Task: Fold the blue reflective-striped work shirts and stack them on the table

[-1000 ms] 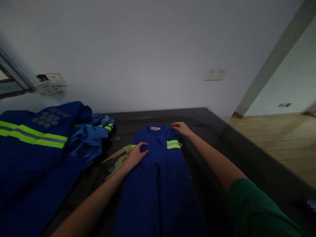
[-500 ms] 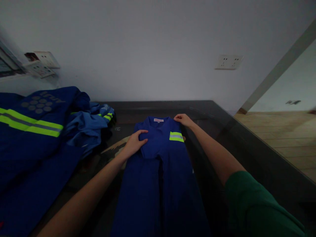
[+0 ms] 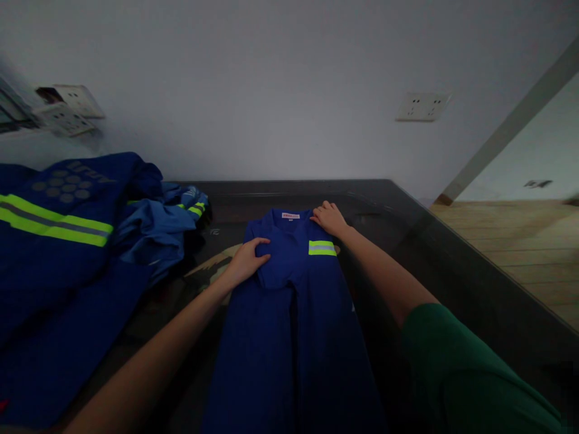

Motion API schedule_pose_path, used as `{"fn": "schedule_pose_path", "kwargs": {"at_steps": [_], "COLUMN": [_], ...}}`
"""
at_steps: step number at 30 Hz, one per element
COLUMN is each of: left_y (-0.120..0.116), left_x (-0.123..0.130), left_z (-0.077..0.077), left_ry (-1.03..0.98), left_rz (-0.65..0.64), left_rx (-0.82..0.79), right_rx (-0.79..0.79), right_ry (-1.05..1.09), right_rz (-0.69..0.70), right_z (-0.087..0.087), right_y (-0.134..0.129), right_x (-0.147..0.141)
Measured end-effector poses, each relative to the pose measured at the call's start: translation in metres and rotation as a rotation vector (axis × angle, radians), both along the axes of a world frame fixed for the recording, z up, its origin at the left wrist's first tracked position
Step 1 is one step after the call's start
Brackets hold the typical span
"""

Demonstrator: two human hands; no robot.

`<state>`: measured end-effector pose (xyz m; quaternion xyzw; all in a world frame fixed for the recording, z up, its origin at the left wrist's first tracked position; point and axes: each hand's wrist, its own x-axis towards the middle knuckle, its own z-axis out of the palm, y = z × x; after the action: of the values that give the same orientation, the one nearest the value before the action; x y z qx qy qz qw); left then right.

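A dark blue garment (image 3: 289, 259) lies flat on the dark table (image 3: 407, 271), its collar with a white label towards the wall and a yellow-green reflective patch at its right. On its left side rests my left hand (image 3: 248, 260), thumb and fingers apart on the cloth. My right hand (image 3: 329, 218) touches the right shoulder beside the collar, its fingers bent over the edge; whether they pinch the cloth is not clear. Two long blue parts of the garment stretch towards me.
Left of the garment is a heap of dark blue clothes (image 3: 58, 259) with reflective bands, and lighter blue cloth (image 3: 156, 232) next to it. Camouflage-patterned cloth (image 3: 212, 268) lies beside my left forearm. A wall with sockets (image 3: 423, 107) stands behind the table.
My right hand has shifted slightly left and up, closer to the collar, with its fingers now further over the shoulder. My left hand stays in place on the garment.
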<state>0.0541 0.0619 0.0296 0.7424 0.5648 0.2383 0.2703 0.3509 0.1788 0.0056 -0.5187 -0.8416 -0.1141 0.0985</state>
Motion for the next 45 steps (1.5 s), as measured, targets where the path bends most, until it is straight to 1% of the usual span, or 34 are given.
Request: {"fn": "schedule_pose_path", "kwargs": {"at_steps": [2,5,6,8,10,11,12,14,15,16,17,20,24,28,33,38,45], "left_y": [0.001,-0.004,-0.008,-0.017,-0.029,-0.035,-0.041,-0.051,-0.055,-0.058,-0.061,-0.065,-0.066,-0.072,-0.089,-0.104,-0.110], "left_x": [-0.002,-0.005,-0.005,-0.004,0.000,0.003,0.007,0.014,0.018,0.021,0.025,0.032,0.035,0.033,0.030,0.028,0.028], "left_z": [0.003,0.009,0.012,0.020,0.028,0.031,0.034,0.036,0.034,0.032,0.028,0.018,0.013,0.013,0.010,0.005,-0.002], "left_ry": [0.035,0.167,0.242,0.408,0.521,0.535,0.524,0.457,0.422,0.394,0.377,0.369,0.392,0.379,0.429,0.474,0.409], "left_rz": [-0.006,-0.040,-0.040,0.001,0.032,0.006,-0.062,-0.250,-0.332,-0.388,-0.417,-0.414,-0.398,-0.379,-0.363,-0.356,-0.380], "left_rx": [0.005,0.012,0.018,0.074,0.174,0.212,0.224,0.174,0.139,0.116,0.109,0.132,0.145,0.177,0.301,0.407,0.431], "right_rx": [0.025,0.039,0.047,0.058,0.003,-0.067,-0.162,-0.364,-0.441,-0.493,-0.523,-0.527,-0.420,-0.333,-0.381,-0.391,-0.438], "right_ry": [-0.076,-0.054,-0.023,0.077,0.223,0.299,0.363,0.424,0.425,0.417,0.406,0.379,0.285,0.208,0.171,0.207,0.324], "right_rz": [0.007,-0.015,-0.018,-0.003,0.076,0.151,0.248,0.448,0.522,0.572,0.599,0.608,0.631,0.640,0.636,0.611,0.538], "right_z": [0.000,0.005,0.009,0.021,0.034,0.040,0.045,0.052,0.053,0.053,0.051,0.043,0.034,0.038,0.050,0.053,0.052], "right_y": [-0.002,-0.007,-0.010,-0.025,-0.048,-0.064,-0.080,-0.113,-0.128,-0.141,-0.152,-0.171,-0.179,-0.180,-0.178,-0.178,-0.180], "right_x": [-0.004,-0.010,-0.013,-0.021,-0.031,-0.035,-0.040,-0.046,-0.048,-0.049,-0.049,-0.050,-0.052,-0.054,-0.051,-0.050,-0.048]}}
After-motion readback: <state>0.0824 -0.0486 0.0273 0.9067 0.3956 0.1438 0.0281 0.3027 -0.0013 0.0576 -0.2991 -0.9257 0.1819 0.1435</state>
